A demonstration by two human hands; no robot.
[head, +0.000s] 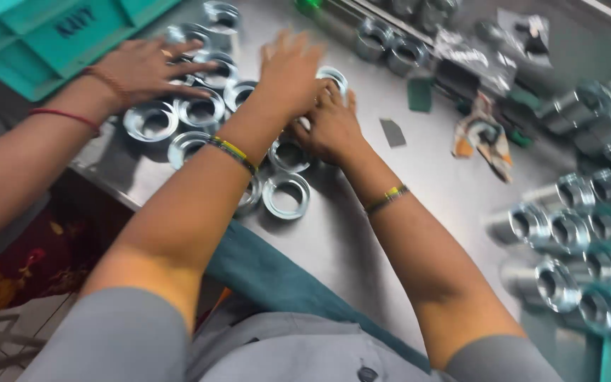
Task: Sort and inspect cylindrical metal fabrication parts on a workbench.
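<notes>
- The person's left hand (288,71) lies flat with fingers spread over the cluster of shiny silver flanged metal rings (199,110) on the brushed steel bench (348,233); its grip is open, pressing or hovering rather than clasping anything.
- The person's right hand (332,124) sits just beneath and right of the left one, fingers curled down among the rings. One ring's rim (334,76) shows just above its knuckles, but whether the grip is closed on a ring is hidden by the left hand, so I cannot tell.
- A co-worker's hand (146,69), with a red thread at the wrist, rests on the far-left rings of the same cluster, beside the teal plastic crate (58,35).
- Loose rings lie nearest the body, just below the right hand's grip: one flat silver ring (286,196) sits apart and easy to reach.
- To handle these well, I judge it best to pinch each ring by its flange edge, one at a time, keeping clear of the co-worker's fingers.
- Stacked threaded steel sleeves (567,247) stand well to the right of the grip; a crumpled cloth (482,134) lies between.
</notes>
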